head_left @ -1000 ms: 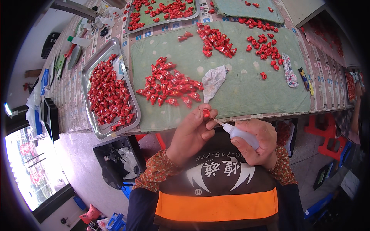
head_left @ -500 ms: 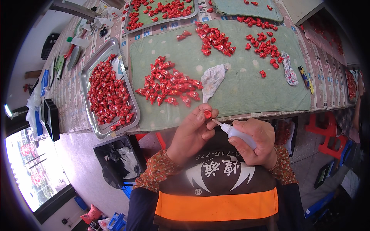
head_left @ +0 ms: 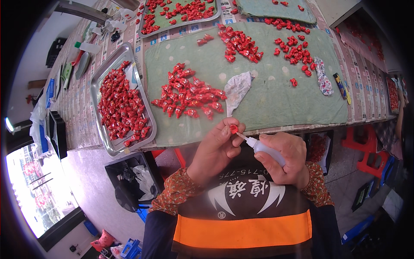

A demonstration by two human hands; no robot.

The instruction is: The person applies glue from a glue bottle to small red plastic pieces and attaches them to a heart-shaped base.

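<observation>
Between the thumb and fingers of my left hand [head_left: 217, 149] is a small red piece [head_left: 233, 128], its round hollow end turned up toward me. My right hand [head_left: 284, 157] is wrapped round a white squeeze bottle [head_left: 268, 152] with a thin nozzle. The nozzle's tip points left and lies right beside the red piece; whether they touch I cannot tell. Both hands are just off the table's near edge, above my apron. Beyond them, a heap of small red figures [head_left: 185, 93] and a crumpled whitish cloth [head_left: 238, 88] lie on a green cloth [head_left: 276, 103].
A metal tray [head_left: 151, 137] full of red figures stands at the left, with another tray [head_left: 181, 26] at the back. More red pieces [head_left: 297, 52], a patterned cloth [head_left: 323, 77] and a yellow-and-black cutter knife [head_left: 342, 88] lie to the right. Below the table are a black bin [head_left: 125, 166] and red stools [head_left: 366, 149].
The red piece has tilted slightly, so that more of its hollow end shows. My hands have barely shifted, and the nozzle stays close by the piece.
</observation>
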